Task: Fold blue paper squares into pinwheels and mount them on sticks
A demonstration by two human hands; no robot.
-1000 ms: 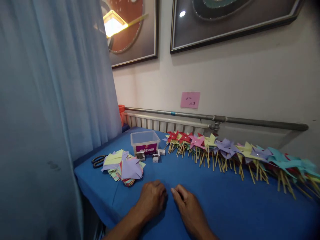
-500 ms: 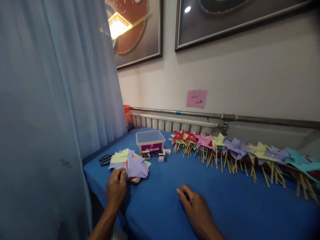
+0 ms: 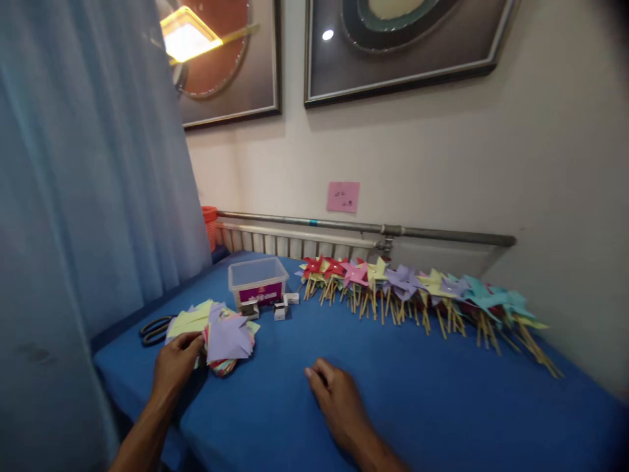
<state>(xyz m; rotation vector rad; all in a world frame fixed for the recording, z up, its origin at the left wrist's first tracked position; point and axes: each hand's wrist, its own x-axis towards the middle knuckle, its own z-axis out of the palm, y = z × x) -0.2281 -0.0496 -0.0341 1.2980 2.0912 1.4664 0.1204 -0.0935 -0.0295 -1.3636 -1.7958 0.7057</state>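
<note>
My left hand (image 3: 175,366) is at the near left edge of a pile of cut paper pieces, its fingertips closed on a paper piece at the edge. A purple pinwheel-shaped paper (image 3: 228,337) lies on top of the pile, beside pale yellow paper (image 3: 192,320). My right hand (image 3: 339,401) is over the blue cloth, fingers curled and thumb against them; whatever they may hold is hidden. Black-handled scissors (image 3: 154,331) lie left of the pile, partly under it.
Behind the pile stands a clear plastic tub (image 3: 258,272) with small white boxes (image 3: 280,311) in front. Finished pinwheels on sticks (image 3: 403,282) form a long row along the wall side of the blue-covered table (image 3: 275,419). A blue curtain (image 3: 98,164) hangs at left; a metal pipe (image 3: 344,226) runs behind.
The view has swung right, so things appear further left. My left hand has moved in against the paper pile's edge. My right hand keeps its curled shape over the cloth.
</note>
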